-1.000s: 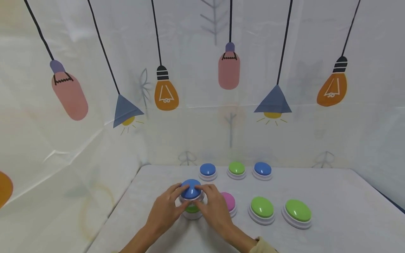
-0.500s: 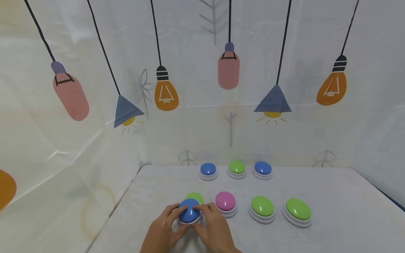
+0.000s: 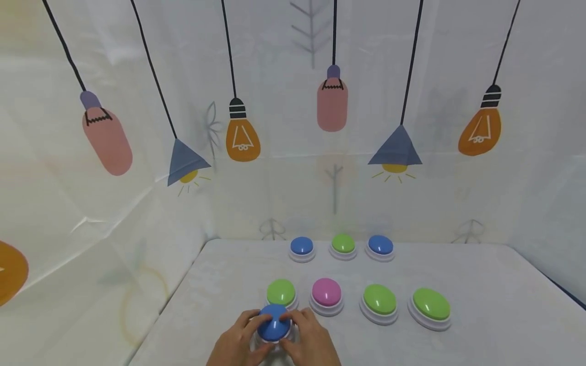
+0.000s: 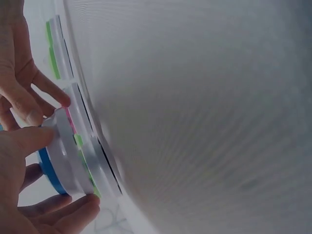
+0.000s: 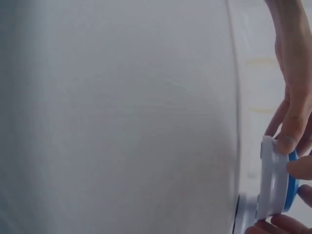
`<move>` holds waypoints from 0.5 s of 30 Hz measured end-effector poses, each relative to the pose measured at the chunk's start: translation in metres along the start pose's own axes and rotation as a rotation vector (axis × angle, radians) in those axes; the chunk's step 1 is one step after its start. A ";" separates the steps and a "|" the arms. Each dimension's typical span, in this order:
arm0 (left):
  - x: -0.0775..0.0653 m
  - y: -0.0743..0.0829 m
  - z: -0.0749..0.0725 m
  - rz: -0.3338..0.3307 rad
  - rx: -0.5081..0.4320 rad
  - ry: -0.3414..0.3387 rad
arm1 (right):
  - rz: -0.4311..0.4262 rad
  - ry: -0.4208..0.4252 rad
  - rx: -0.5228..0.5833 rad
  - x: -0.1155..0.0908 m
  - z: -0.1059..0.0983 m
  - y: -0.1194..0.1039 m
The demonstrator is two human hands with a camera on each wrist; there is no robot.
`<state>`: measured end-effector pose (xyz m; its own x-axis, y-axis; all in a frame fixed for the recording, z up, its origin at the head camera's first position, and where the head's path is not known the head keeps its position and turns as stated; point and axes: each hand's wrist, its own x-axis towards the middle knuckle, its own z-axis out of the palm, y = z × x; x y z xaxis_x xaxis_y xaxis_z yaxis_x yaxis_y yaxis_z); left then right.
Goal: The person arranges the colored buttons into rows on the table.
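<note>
Both hands hold a blue push button (image 3: 273, 328) with a white round base, close to the near side of the table. My left hand (image 3: 235, 338) grips its left side and my right hand (image 3: 312, 338) its right side, fingers on the dome and thumbs at the near rim. In the left wrist view the white base (image 4: 68, 156) is tilted and raised off the tabletop. The right wrist view also shows a gap between the base (image 5: 273, 180) and the table. Just behind it stands a green button (image 3: 281, 292), its front partly covered.
A pink button (image 3: 326, 292) and two green buttons, one nearer (image 3: 380, 299) and one farther right (image 3: 432, 303), continue that row. Behind stand a blue button (image 3: 301, 246), a green button (image 3: 343, 244) and another blue button (image 3: 380, 245). A lamp-printed cloth (image 3: 293, 198) hangs behind the white table (image 3: 480, 284).
The hands have carried the blue button toward the person, from above the green button to in front of it. The green and pink buttons have come into fuller view.
</note>
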<state>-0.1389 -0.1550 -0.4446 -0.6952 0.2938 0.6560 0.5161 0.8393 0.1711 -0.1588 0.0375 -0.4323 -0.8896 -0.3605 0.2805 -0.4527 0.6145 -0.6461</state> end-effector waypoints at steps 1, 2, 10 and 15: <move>-0.001 0.000 0.000 -0.011 -0.015 -0.026 | 0.003 -0.014 0.014 0.000 0.000 0.001; -0.001 0.000 0.000 -0.024 -0.028 -0.053 | 0.000 -0.022 0.025 0.000 0.001 0.003; -0.003 0.000 -0.003 -0.134 -0.100 -0.282 | 0.024 -0.102 0.036 -0.001 0.007 0.009; -0.002 0.001 -0.004 -0.158 -0.100 -0.359 | 0.073 -0.169 0.038 -0.002 0.009 0.010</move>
<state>-0.1351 -0.1563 -0.4432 -0.8912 0.3210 0.3203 0.4229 0.8435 0.3312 -0.1614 0.0381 -0.4457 -0.8955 -0.4311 0.1107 -0.3823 0.6177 -0.6872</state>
